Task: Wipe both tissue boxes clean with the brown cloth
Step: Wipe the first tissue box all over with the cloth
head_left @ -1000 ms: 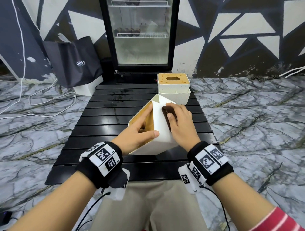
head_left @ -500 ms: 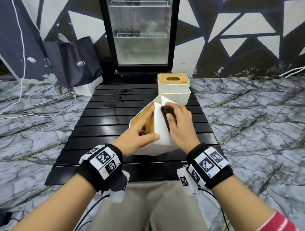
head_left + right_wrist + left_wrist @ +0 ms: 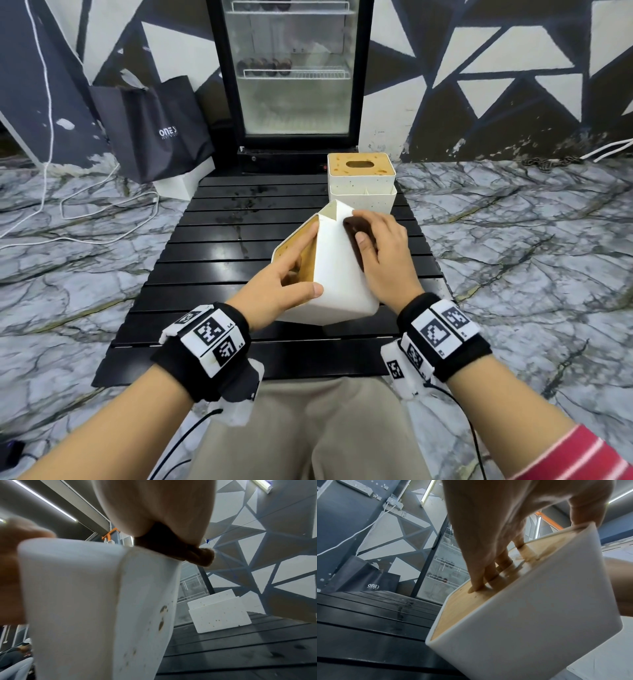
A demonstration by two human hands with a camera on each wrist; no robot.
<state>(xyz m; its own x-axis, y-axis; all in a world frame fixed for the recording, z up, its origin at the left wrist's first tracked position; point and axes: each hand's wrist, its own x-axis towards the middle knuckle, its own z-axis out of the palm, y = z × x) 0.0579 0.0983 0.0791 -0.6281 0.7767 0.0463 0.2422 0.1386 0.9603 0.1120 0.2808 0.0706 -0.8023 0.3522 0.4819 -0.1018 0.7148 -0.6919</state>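
Observation:
A white tissue box (image 3: 337, 274) with a wooden lid is tipped on edge above the black slatted table (image 3: 219, 260). My left hand (image 3: 284, 284) grips it, fingers (image 3: 477, 582) in the lid's slot and thumb on the white wall (image 3: 539, 622). My right hand (image 3: 383, 253) presses the brown cloth (image 3: 352, 228) against the box's right side near its top; the cloth (image 3: 188, 553) sticks out under the palm, and brown spots dot that side (image 3: 161, 616) below it. A second white tissue box (image 3: 361, 181) stands upright at the table's far right, speckled (image 3: 219, 614).
A glass-door fridge (image 3: 291, 75) stands right behind the table. A black paper bag (image 3: 154, 126) and white cables (image 3: 85, 219) lie on the marble floor at the left. My lap (image 3: 308, 428) is against the table's near edge.
My right hand has slid the brown cloth up the box's right side toward its top corner. The left hand keeps the same grip and the box has barely shifted.

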